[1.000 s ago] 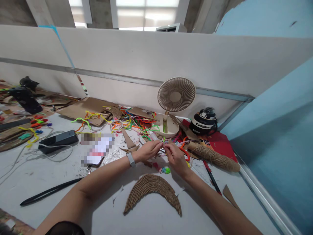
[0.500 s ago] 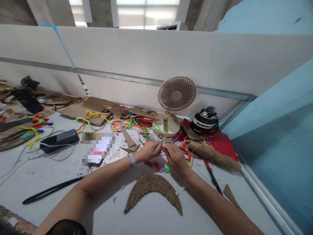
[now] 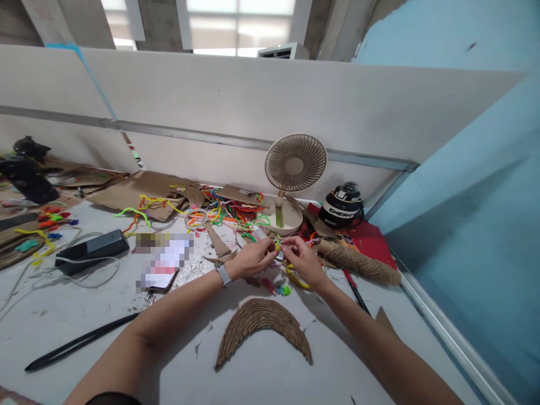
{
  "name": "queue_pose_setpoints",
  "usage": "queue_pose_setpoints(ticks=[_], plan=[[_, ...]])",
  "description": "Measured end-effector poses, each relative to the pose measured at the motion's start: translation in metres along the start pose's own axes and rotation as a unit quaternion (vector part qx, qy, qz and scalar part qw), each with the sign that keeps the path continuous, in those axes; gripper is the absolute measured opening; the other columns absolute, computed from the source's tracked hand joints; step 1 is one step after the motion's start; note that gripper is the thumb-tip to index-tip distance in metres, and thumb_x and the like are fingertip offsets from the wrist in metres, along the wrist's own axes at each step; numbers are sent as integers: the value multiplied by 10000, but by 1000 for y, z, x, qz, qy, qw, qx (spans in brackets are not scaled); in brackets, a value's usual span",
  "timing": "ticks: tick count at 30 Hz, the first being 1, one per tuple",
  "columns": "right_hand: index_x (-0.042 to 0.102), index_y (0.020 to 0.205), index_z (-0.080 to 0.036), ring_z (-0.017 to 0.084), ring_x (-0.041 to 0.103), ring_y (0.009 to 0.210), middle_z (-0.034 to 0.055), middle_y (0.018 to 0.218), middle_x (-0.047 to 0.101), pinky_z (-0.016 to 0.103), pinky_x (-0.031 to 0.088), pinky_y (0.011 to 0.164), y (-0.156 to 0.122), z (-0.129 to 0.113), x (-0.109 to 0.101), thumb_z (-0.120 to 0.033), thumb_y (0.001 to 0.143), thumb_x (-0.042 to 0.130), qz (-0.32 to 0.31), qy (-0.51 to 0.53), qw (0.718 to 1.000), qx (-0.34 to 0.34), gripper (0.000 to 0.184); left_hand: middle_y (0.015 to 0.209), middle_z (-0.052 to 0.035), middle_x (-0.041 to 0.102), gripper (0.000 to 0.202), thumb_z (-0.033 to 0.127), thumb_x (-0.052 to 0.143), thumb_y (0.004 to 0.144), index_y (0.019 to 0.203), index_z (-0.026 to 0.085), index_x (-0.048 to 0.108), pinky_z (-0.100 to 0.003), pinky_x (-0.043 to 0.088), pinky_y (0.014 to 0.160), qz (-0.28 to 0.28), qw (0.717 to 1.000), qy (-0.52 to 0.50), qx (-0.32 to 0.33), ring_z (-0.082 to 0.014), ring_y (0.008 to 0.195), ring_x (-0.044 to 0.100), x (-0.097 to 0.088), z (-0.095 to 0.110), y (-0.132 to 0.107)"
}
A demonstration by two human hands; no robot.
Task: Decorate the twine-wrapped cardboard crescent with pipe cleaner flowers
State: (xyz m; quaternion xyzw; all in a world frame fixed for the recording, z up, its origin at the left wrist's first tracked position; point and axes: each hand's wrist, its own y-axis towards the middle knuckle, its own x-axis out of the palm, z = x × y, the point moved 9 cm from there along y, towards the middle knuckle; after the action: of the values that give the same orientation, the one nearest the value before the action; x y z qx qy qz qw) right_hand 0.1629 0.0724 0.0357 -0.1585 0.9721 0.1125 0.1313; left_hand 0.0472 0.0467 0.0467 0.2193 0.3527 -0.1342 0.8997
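My left hand (image 3: pixel 254 259) and my right hand (image 3: pixel 304 262) meet over the far middle of the white table, fingertips pinched. Between them sits a small yellow-green piece (image 3: pixel 277 246), probably pipe cleaner; its exact shape is too small to make out. A curved yellow piece (image 3: pixel 296 278) lies just below the right hand. Closer to me, a crescent covered in brown twine (image 3: pixel 264 320) rests on the table. Small pink, blue and green fuzzy pieces (image 3: pixel 283 290) lie between it and my hands.
A fan (image 3: pixel 295 163) stands behind my hands, with a black round container (image 3: pixel 342 207) to its right. A twine roll (image 3: pixel 363 265) lies below that. Colourful pipe cleaners (image 3: pixel 228 211) and cardboard (image 3: pixel 139 194) cover the back. Leftward are a phone (image 3: pixel 166 264) and a black box with cable (image 3: pixel 93 251).
The view has shifted slightly to the right. My fingertips have parted a little, and the yellow-green piece now shows between them. The orange loop beside my right hand is no longer visible there.
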Motion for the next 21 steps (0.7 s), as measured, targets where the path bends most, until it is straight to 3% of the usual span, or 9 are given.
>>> queue_pose_setpoints(ticks=[4,8,15,21], plan=[[495,913,-193,104,494,493,-71,563,511,234,402,483,4,5,7,-457,754,609,-29,41,998,46,329,700,-11,513,194,324,381,922,846,195,505,-257,334,605,-4,1000,1,3,-159,619,470,7,-4,1],[508,896,-196,103,510,504,-55,597,540,229,405,473,9,2,-3,-432,742,619,-18,29,997,64,303,656,6,489,184,297,373,917,802,195,475,-254,323,581,7,999,-47,-1,-145,586,442,9,-17,4],[558,831,-181,103,526,540,-33,600,566,225,420,506,-2,-10,-55,-394,722,643,-21,-47,995,87,254,604,12,535,222,331,395,890,733,191,468,-234,372,520,30,978,-199,-53,-123,529,499,11,-40,10],[559,787,-184,131,566,609,-5,667,590,267,473,572,-31,-17,-89,-454,729,619,-62,-135,985,87,283,688,3,571,232,408,448,852,792,184,469,-208,418,461,110,923,-341,-137,-113,534,554,-4,-57,11]])
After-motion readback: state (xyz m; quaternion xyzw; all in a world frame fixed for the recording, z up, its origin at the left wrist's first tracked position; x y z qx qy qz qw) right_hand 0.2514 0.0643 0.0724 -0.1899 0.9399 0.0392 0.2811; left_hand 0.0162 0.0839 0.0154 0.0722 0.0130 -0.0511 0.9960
